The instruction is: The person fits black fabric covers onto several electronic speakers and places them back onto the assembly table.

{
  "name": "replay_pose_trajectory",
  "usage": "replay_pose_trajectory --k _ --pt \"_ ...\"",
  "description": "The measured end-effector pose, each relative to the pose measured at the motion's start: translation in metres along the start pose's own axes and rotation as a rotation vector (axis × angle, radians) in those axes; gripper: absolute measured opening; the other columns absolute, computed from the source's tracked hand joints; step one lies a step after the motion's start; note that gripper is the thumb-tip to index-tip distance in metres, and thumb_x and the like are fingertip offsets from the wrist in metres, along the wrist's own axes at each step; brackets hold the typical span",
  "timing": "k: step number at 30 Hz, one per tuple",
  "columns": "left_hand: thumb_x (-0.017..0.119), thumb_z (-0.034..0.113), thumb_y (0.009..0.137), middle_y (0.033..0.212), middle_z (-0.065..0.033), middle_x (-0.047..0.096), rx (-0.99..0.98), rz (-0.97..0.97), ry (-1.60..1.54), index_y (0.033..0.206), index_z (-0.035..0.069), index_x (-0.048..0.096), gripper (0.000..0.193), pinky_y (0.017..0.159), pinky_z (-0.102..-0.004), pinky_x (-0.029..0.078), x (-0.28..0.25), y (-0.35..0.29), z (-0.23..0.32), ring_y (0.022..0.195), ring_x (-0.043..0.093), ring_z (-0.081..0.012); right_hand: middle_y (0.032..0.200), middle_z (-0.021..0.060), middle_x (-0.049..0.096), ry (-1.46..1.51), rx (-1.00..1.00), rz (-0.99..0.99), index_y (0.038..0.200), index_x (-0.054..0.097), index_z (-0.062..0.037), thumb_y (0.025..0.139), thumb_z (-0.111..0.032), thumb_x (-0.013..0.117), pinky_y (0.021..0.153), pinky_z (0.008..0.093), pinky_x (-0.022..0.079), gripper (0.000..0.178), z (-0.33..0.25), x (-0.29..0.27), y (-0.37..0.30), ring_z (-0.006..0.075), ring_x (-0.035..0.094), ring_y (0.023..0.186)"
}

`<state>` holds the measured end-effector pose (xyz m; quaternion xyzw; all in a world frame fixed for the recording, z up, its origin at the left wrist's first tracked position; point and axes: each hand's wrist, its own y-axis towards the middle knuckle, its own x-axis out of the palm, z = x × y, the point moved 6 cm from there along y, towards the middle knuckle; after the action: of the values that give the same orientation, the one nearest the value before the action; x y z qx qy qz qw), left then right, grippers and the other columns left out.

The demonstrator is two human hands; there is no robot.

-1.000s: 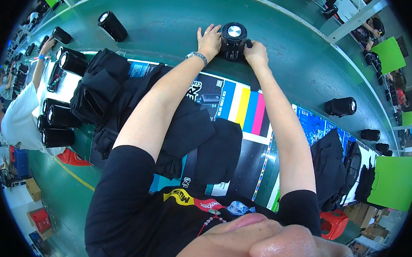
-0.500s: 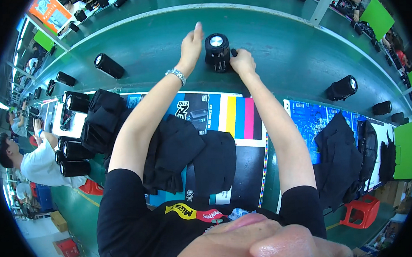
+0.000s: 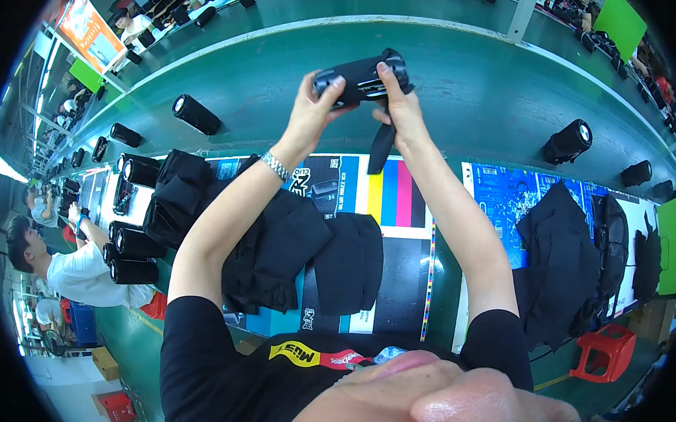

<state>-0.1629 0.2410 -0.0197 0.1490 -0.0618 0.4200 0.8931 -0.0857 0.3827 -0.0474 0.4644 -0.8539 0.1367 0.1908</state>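
A black cylindrical portable speaker [image 3: 359, 80] lies sideways in the air between my hands, over the green conveyor belt. My left hand [image 3: 310, 114], with a metal band at the wrist, is closed round its left end, thumb on the near side. On its right end, my right hand [image 3: 405, 116] grips with the thumb lying over the body. A black strap [image 3: 381, 149] hangs below the speaker by my right hand. Nearer to me, black cloth pieces [image 3: 349, 263] and a pile of black cloth [image 3: 276, 251] lie on the printed sheets of the bench.
Other black speakers stand or lie along the belt [image 3: 461, 92], one at left [image 3: 196, 114] and one at right [image 3: 567, 142]. More speakers [image 3: 134, 242] cluster left beside black cloth. Dark cloth [image 3: 555, 262] lies right, above a red stool [image 3: 604, 354]. A co-worker [image 3: 84, 275] sits at left.
The speaker stood upright on the belt; now it is lifted and turned sideways. My left hand, open beside it before, has closed on its left end, and my right hand holds its other end.
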Motion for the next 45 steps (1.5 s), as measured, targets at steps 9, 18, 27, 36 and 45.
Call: replay_pose_trajectory --k 9,18,27,36,45 --pt "0.061 0.028 0.092 0.121 -0.008 0.06 0.139 -0.092 0.553 0.124 0.001 0.056 0.042 0.09 -0.0295 0.046 0.005 0.016 0.032 0.111 0.056 -0.016 0.108 0.0119 0.065 -0.733 -0.558 -0.174 0.12 0.053 -0.004 0.058 -0.022 0.088 0.09 0.0316 0.048 0.074 -0.026 -0.011 -0.001 0.0212 0.062 0.102" --pt "0.069 0.026 0.084 0.09 -0.0076 0.067 0.067 -0.256 0.971 0.101 0.003 0.069 0.029 0.072 -0.0268 0.047 0.03 0.072 0.012 0.08 0.057 -0.012 0.11 0.0166 0.063 -0.88 -0.472 -0.116 0.124 0.047 -0.0025 0.055 -0.031 0.09 0.091 0.0349 0.048 0.086 -0.022 -0.019 -0.012 0.0262 0.062 0.104" --pt "0.068 0.021 0.085 0.086 -0.0039 0.066 0.446 -0.449 0.95 0.09 0.001 0.07 0.021 0.064 -0.0256 0.045 0.058 0.069 0.023 0.074 0.057 -0.013 0.103 0.016 0.065 -0.841 -0.438 -0.122 0.12 0.05 0.0006 0.058 -0.035 0.089 0.085 0.0332 0.05 0.081 -0.019 -0.033 -0.013 0.0248 0.065 0.098" --pt "0.067 0.016 0.085 0.085 -0.0049 0.063 0.577 -0.443 0.9 0.088 -0.001 0.068 0.018 0.065 -0.0253 0.046 0.093 0.035 0.053 0.076 0.058 -0.0144 0.087 0.01 0.066 -0.861 -0.297 -0.168 0.097 0.061 0.0006 0.059 -0.042 0.086 0.074 0.0294 0.051 0.062 -0.029 -0.054 0.002 0.0156 0.064 0.08" --pt "0.071 0.014 0.08 0.094 -0.0066 0.062 0.711 -0.39 0.932 0.084 0.002 0.071 0.013 0.071 -0.0278 0.048 0.104 0.009 0.046 0.084 0.06 -0.0188 0.1 0.0182 0.067 -1.097 -0.464 -0.269 0.118 0.056 0.0013 0.057 -0.043 0.087 0.085 0.0356 0.049 0.081 -0.047 -0.08 -0.023 0.028 0.065 0.093"
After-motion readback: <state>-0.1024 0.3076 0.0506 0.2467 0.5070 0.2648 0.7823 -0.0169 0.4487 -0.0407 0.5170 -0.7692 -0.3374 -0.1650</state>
